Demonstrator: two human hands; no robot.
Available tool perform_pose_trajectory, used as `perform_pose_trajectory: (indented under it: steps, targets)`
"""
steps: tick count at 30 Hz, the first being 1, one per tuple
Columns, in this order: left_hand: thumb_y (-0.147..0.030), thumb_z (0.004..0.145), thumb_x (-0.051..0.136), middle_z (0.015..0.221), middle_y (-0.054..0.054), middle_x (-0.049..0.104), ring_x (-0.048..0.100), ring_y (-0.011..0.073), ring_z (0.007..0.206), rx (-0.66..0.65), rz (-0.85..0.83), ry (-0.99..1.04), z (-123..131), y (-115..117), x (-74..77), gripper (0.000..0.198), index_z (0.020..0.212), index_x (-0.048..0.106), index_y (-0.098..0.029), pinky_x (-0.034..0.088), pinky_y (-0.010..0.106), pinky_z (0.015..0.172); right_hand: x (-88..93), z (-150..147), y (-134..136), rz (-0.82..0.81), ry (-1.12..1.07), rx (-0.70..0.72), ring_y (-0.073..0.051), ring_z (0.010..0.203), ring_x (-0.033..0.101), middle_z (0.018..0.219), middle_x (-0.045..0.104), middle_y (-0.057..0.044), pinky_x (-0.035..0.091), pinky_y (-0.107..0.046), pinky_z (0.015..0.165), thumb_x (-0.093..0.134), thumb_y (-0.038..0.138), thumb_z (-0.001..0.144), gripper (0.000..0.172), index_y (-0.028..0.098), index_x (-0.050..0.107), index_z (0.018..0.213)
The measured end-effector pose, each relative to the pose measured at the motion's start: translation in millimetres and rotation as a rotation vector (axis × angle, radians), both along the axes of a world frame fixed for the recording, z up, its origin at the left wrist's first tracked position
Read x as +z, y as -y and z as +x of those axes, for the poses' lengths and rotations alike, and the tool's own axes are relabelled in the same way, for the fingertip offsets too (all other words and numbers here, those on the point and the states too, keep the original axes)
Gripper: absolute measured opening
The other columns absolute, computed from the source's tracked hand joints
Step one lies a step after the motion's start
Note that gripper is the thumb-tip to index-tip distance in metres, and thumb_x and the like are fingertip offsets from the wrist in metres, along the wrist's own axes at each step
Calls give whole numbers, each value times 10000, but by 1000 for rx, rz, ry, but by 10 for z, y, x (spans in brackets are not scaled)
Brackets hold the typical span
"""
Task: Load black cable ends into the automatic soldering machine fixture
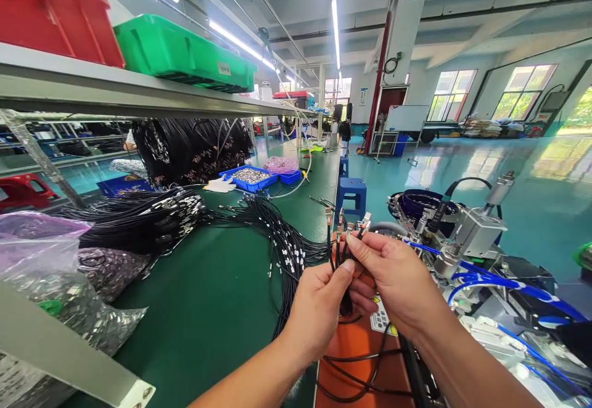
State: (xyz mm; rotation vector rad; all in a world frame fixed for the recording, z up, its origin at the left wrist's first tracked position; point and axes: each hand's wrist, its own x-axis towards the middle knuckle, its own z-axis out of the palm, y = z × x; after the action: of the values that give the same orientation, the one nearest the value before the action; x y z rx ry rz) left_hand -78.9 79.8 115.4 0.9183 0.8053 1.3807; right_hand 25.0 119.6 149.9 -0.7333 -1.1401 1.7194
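Note:
Several black cables [343, 249] are gathered between my two hands, their metal-tipped ends pointing up. My left hand [321, 300] is closed around the bundle, thumb across it. My right hand [388, 272] pinches one cable near its metal connector [365, 222], on the right side of the bunch. The lower lengths loop down over an orange machine cover [365, 359] beneath my hands. Left of them, a long heap of black cables [282, 235] with white and silver ends lies on the green tabletop [203, 303].
Another thick cable bundle [139, 220] lies further left beside plastic bags of parts [60, 291]. A blue tray [252, 178] of small metal pieces and a white glove [219, 185] sit further back. A machine [476, 235] with blue hoses stands right. Overhead, a shelf [152, 93] carries bins.

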Motion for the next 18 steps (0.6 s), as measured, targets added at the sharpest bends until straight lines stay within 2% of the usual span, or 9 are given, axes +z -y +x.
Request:
perform_pose_trajectory:
  steps: [8,11,18]
  targets:
    - [-418,920,574,679,115,707,631,133,521,-67,36,64,-18,-27,-45,393,810,690,-59,465,217,547,12,-16,9,17,40,-28,-52,294,428,547,556,55,357,-165,261,727,430,817,305,161,663,946]
    - [-426,920,576,710,120,714,627,131,520,-90,52,100,-31,-31,-52,393,880,699,-54,461,220,553,36,-31,33,-1,51,-52,-47,295,424,555,561,48,343,-159,252,757,436,782,319,154,675,906]
    - [-423,932,561,753,131,720,639,142,544,-94,68,104,-47,-25,-27,397,1002,681,-51,478,235,578,69,-41,38,-4,7,-102,-56,343,478,686,649,4,376,-165,264,809,402,727,346,165,685,947]
